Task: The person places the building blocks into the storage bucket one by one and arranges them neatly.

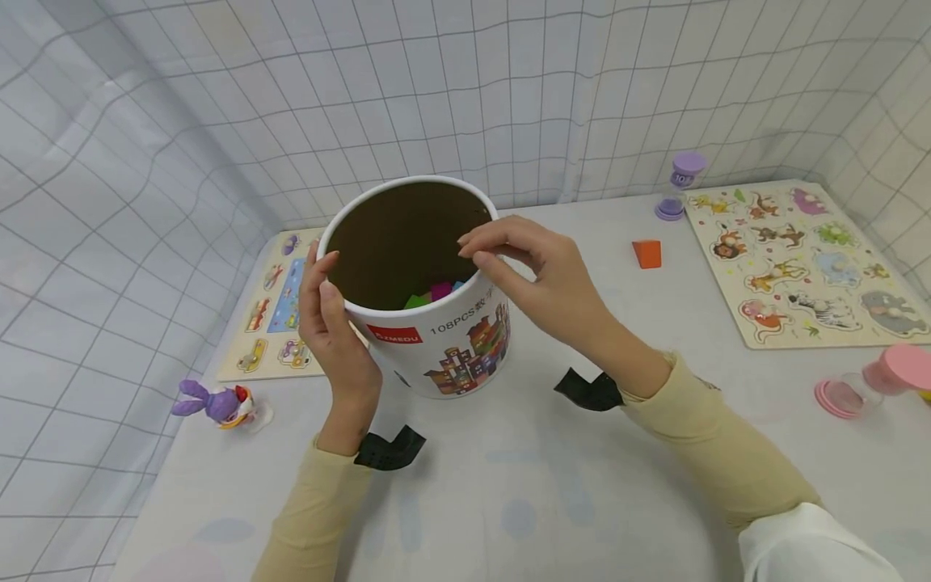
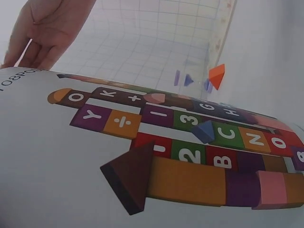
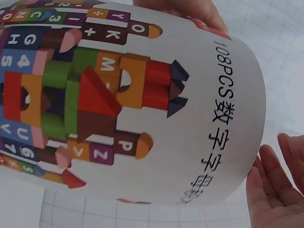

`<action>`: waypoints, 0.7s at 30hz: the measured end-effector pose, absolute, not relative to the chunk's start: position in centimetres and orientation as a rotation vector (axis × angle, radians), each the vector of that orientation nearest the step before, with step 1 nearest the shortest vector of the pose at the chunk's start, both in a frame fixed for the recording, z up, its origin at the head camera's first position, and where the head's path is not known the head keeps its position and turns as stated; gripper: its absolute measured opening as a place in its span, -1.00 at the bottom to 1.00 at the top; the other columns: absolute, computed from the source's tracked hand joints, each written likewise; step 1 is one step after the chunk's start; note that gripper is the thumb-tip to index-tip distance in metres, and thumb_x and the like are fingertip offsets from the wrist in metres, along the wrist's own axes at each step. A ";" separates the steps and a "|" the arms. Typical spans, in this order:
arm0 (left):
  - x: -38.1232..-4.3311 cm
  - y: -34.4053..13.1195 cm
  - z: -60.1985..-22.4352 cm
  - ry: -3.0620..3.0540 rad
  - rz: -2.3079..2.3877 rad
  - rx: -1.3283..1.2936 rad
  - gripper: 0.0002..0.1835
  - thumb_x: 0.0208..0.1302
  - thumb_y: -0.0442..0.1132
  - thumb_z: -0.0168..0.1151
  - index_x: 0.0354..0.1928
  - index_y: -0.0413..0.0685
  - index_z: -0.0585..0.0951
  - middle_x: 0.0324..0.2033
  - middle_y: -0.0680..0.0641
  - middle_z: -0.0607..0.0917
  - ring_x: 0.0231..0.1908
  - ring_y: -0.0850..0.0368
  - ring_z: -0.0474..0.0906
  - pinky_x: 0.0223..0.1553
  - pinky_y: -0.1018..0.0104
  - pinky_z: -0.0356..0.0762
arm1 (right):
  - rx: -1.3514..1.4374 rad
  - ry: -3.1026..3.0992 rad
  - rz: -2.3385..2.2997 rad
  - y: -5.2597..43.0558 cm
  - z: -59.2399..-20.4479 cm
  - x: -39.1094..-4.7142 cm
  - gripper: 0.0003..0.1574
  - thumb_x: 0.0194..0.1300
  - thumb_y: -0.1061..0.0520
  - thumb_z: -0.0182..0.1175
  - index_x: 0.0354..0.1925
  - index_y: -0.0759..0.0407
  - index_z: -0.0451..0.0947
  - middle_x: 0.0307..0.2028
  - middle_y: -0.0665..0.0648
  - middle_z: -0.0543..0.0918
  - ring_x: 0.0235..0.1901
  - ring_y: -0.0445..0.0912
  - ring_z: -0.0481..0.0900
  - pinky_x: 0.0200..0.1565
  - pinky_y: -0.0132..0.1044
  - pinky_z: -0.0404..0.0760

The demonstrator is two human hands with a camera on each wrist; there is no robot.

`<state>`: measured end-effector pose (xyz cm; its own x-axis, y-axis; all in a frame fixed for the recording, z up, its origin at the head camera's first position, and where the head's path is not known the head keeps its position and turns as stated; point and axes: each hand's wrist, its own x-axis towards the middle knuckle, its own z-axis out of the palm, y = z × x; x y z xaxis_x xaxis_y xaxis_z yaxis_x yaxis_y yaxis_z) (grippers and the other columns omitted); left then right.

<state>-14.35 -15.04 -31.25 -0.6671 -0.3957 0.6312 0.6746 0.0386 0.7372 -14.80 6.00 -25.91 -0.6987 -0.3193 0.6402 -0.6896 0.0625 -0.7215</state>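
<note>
A white bucket (image 1: 465, 347) with a picture of lettered toy blocks and a red label stands tilted in the middle of the table. A few colourful blocks (image 1: 440, 291) show deep inside it; the rest of its contents are hidden. My left hand (image 1: 338, 339) grips the bucket's left side, fingertips and thumb at the rim. At the right rim is my right hand (image 1: 541, 271), its fingers loosely bent and their tips over the opening. In the right wrist view, the right hand (image 3: 275, 185) has fingers against the bucket's edge and its thumb apart.
An animal puzzle board (image 1: 807, 267) lies at the right, with a purple sand timer (image 1: 680, 186) and an orange block (image 1: 646, 254) nearby. A pink sand timer (image 1: 865, 384) stands near the right edge. At left are another puzzle board (image 1: 250, 323) and a purple rabbit toy (image 1: 218, 404).
</note>
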 end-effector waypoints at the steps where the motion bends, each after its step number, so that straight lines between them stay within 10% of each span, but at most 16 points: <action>1: -14.3 -15.0 -31.1 -1.537 -1.736 -0.295 -0.62 0.23 -0.34 -0.27 0.00 -0.20 0.47 0.21 -0.08 0.31 0.27 0.11 0.04 0.23 0.05 0.04 | 0.979 -2.039 1.695 6.4 -26.0 -14.8 -0.82 0.18 0.33 0.08 -0.22 0.28 0.53 -0.17 0.07 0.58 -0.05 -0.17 0.47 0.04 -0.29 0.42; 21: -13.8 -14.7 -30.5 -1.544 -1.731 -0.318 -0.62 0.23 -0.35 -0.28 0.00 -0.24 0.46 0.20 -0.13 0.32 0.28 0.11 0.03 0.25 0.10 -0.01 | 0.508 -2.602 1.524 13.8 -35.0 -19.2 -0.65 0.25 0.13 0.05 0.00 0.20 0.45 0.03 0.16 0.47 0.08 0.01 0.35 0.11 -0.08 0.34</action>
